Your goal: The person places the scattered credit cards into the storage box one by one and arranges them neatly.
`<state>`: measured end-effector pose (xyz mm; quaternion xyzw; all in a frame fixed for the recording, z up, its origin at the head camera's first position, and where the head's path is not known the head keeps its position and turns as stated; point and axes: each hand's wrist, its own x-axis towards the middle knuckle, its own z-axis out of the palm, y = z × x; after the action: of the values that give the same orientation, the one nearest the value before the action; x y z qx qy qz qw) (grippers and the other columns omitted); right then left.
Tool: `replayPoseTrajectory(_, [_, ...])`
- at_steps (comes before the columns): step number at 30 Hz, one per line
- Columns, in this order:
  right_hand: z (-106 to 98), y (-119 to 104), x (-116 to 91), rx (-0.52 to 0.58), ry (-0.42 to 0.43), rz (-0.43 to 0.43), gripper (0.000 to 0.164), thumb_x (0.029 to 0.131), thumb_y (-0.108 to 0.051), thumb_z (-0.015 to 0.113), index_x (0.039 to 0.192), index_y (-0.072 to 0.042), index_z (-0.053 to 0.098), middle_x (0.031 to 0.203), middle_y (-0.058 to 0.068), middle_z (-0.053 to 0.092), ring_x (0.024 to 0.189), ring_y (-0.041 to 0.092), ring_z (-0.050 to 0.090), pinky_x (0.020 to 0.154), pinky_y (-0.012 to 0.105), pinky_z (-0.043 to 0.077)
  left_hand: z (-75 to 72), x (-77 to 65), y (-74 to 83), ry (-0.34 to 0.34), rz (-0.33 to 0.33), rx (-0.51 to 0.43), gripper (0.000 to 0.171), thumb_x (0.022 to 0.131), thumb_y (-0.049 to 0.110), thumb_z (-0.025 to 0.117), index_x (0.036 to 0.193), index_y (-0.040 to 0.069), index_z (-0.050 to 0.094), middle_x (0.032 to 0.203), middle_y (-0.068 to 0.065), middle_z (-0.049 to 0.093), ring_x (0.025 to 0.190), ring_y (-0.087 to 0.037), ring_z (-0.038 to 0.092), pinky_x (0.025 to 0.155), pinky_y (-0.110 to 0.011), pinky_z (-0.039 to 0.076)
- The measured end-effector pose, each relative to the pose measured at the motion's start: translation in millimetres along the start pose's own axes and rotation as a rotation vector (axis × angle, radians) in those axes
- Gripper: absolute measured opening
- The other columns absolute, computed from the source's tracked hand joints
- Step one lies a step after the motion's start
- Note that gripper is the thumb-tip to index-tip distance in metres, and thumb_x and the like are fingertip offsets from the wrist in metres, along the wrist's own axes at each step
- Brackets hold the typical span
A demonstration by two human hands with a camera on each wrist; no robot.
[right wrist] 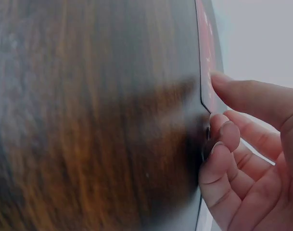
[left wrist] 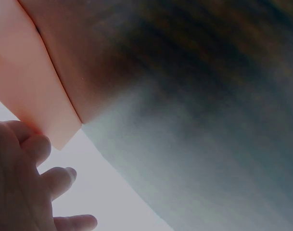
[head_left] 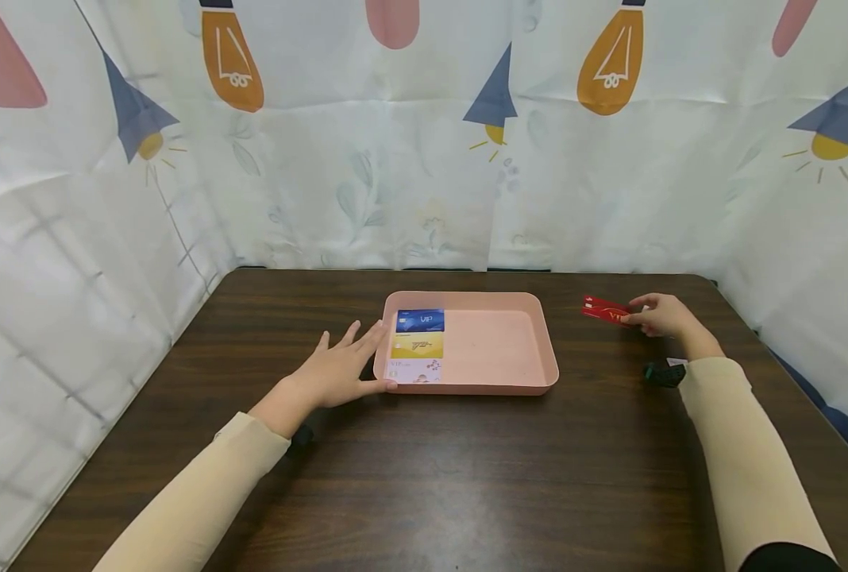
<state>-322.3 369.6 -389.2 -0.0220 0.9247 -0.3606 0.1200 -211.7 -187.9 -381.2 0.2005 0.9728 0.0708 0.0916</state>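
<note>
My right hand (head_left: 660, 315) pinches a red VIP card (head_left: 605, 309) at its right end, over the table to the right of the pink tray (head_left: 491, 299). The right wrist view has the thumb (right wrist: 247, 94) on the red card's face, with the fingers bent below. My left hand (head_left: 340, 372) is spread out at the tray's left end, its fingertips right at the rim. Inside the tray, along its left side, lie a blue VIP card (head_left: 420, 321), a yellow card (head_left: 417, 345) and a pale lilac card (head_left: 414, 371), one below another.
Under everything is a dark wood-grain table (head_left: 460, 477). A white curtain (head_left: 395, 183) printed with lamps and bulbs hangs behind it and at both sides. A dark wrist device (head_left: 663, 373) shows at the right sleeve.
</note>
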Motion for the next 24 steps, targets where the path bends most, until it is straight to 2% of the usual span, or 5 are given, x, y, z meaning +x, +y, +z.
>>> replayPoseTrajectory(3, [-2,0,0,-0.014,-0.026,0.024,0.067,0.099,-0.022,0.069,0.142,0.019,0.039,0.121,0.037,0.049,0.070,0.017,0.057,0.063,0.029,0.055,-0.7,-0.3,0.0,-0.001,-0.001,-0.004,0.104,0.092,0.073,0.056,0.167,0.016,0.011,0.170,-0.007,0.016,0.155,-0.038,0.011,0.115,-0.074,0.007])
replayPoseTrajectory(6, [-2,-1,0,-0.034,-0.042,0.039,0.072,0.098,-0.025,0.071,0.144,0.019,0.036,0.131,0.042,0.039,0.073,0.019,0.056,0.065,0.030,0.055,-1.2,-0.8,0.1,-0.002,-0.002,-0.008,0.104,0.093,0.072,0.056,0.167,0.015,0.011,0.170,-0.007,0.017,0.155,-0.038,0.011,0.115,-0.074,0.007])
replayPoseTrajectory(11, [-2,-3,-1,-0.038,-0.042,0.054,0.074,0.098,-0.026,0.072,0.143,0.020,0.036,0.124,0.038,0.044,0.070,0.019,0.055,0.063,0.031,0.053,-0.4,-0.3,-0.2,0.000,0.006,-0.009,0.103,0.093,0.073,0.055,0.167,0.015,0.012,0.170,-0.008,0.017,0.155,-0.039,0.012,0.114,-0.075,0.008])
replayPoseTrajectory(18, [-2,0,5,-0.001,-0.046,0.081,0.071,0.096,-0.024,0.074,0.140,0.019,0.038,0.091,0.015,0.054,0.066,0.018,0.052,0.061,0.030,0.052,0.4,-0.2,-0.6,0.000,0.002,-0.010,0.104,0.093,0.074,0.054,0.167,0.015,0.011,0.170,-0.008,0.016,0.155,-0.039,0.011,0.114,-0.074,0.008])
replayPoseTrajectory(24, [-3,4,10,0.019,-0.045,0.108,0.074,0.094,-0.025,0.076,0.140,0.019,0.038,0.110,0.026,0.048,0.071,0.019,0.053,0.064,0.031,0.054,-0.8,-1.0,0.1,0.003,0.001,-0.012,0.104,0.092,0.074,0.055,0.167,0.015,0.012,0.170,-0.008,0.017,0.155,-0.039,0.011,0.114,-0.075,0.008])
